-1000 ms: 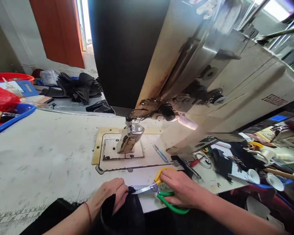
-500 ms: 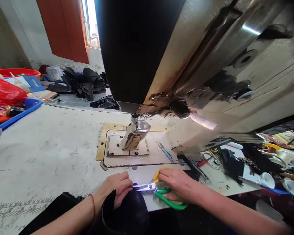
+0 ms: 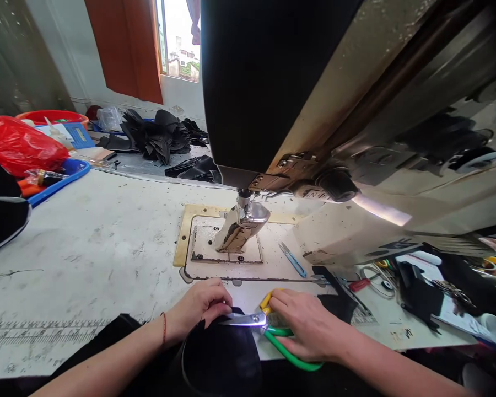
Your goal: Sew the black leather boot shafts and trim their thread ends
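Rust-red curtain (image 3: 126, 52) | bright window (image 3: 177, 44) | pale wall (image 3: 68, 49) | white worktable (image 3: 86, 242)

The scissors (image 3: 254, 321) are showing one yellow handle and one green handle with silvery blades, against the plain black material (image 3: 223, 353), while a thin red band (image 3: 164, 329) is circling the left wrist. The off-white bench (image 3: 107, 237) is carrying grey smudges, with dark ruler markings (image 3: 45, 332) running along its near left edge, and a light-blue thread snipper (image 3: 293, 260) is lying on the pale plate. Beyond, a glossy red bag (image 3: 22, 144) is sitting over a bright-blue tray (image 3: 74, 170), and a plain rust-red curtain (image 3: 128, 52) is hanging beside the window.
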`<state>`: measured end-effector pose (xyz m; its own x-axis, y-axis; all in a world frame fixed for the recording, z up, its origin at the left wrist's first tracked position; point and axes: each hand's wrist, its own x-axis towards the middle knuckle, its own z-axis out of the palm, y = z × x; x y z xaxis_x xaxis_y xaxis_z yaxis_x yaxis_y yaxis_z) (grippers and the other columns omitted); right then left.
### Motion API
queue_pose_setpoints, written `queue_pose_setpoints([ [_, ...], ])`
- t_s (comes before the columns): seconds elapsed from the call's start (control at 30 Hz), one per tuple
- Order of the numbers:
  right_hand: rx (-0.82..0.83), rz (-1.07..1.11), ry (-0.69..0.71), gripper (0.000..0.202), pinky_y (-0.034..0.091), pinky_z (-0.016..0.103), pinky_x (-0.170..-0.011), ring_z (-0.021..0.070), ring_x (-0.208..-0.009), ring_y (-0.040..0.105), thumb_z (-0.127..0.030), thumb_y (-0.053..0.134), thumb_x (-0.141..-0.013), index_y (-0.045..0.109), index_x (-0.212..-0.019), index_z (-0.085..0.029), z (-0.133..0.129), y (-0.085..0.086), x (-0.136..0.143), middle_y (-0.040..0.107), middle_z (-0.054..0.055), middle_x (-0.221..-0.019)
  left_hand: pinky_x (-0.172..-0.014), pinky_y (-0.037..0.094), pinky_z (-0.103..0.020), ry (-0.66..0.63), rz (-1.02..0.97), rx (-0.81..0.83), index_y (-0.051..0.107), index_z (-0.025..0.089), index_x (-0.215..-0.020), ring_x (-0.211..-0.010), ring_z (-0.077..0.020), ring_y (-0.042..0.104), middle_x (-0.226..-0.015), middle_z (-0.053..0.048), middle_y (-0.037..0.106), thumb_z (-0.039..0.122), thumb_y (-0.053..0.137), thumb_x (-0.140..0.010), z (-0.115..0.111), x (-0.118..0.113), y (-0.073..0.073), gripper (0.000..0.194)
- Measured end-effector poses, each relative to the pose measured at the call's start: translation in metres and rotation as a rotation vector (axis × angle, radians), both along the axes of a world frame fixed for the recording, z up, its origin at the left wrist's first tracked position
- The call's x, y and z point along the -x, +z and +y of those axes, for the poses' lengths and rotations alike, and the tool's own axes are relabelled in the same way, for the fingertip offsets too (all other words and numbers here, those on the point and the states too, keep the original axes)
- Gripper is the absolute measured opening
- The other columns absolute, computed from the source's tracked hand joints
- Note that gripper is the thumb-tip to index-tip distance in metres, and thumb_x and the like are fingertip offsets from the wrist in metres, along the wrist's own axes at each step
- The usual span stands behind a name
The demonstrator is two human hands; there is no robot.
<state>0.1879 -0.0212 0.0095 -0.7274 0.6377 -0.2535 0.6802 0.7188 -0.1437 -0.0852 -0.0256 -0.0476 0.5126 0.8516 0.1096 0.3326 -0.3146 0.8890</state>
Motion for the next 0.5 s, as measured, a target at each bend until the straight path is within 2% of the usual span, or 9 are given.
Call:
queue_pose_setpoints([
  [0.2, 0.028, -0.038, -0.011, 0.026, 0.04, 0.031, -0.064, 0.0217, -0.077, 0.058, -0.021, 0.061, -0.066, 0.058, -0.091, -0.018, -0.002, -0.015, 0.031, 0.063, 0.007, -0.092, -0.066, 0.041, -0.024, 0.023, -0.159, 0.078, 0.072, 0.019, -0.076, -0.072, -0.0133, 0.053, -0.073, 0.0, 0.055, 0.018, 0.062, -0.081, 0.001, 0.0, 0.003, 0.011],
  [0.33, -0.001, -0.048, 0.057, 0.033, 0.04, 0.031, -0.061, 0.0222, -0.074, 0.056, -0.013, 0.055, -0.055, 0.056, -0.087, -0.018, -0.001, -0.023, 0.051, 0.062, 0.007, -0.088, -0.067, 0.04, -0.024, 0.1, -0.345, 0.144, 0.071, 0.017, -0.074, -0.072, -0.0122, 0.052, -0.072, 0.0, 0.054, 0.02, 0.065, -0.078, 0.002, 0.0, 0.006, 0.007],
  [0.4, -0.027, -0.049, 0.109, 0.036, 0.04, 0.031, -0.061, 0.023, -0.073, 0.056, -0.009, 0.054, -0.054, 0.056, -0.089, -0.017, 0.0, -0.026, 0.059, 0.061, 0.008, -0.087, -0.06, 0.04, -0.022, 0.144, -0.453, 0.211, 0.069, 0.015, -0.075, -0.064, -0.0093, 0.05, -0.075, 0.0, 0.054, 0.027, 0.067, -0.079, 0.002, 0.001, 0.009, 0.013],
  [0.5, -0.069, -0.021, 0.173, 0.038, 0.04, 0.031, -0.06, 0.0226, -0.071, 0.057, -0.002, 0.052, -0.055, 0.054, -0.089, -0.018, 0.0, -0.03, 0.069, 0.061, 0.007, -0.085, -0.044, 0.033, -0.019, 0.187, -0.614, 0.345, 0.064, 0.014, -0.078, -0.045, -0.0039, 0.043, -0.068, 0.003, 0.052, 0.048, 0.069, -0.079, 0.005, 0.004, 0.011, 0.034],
])
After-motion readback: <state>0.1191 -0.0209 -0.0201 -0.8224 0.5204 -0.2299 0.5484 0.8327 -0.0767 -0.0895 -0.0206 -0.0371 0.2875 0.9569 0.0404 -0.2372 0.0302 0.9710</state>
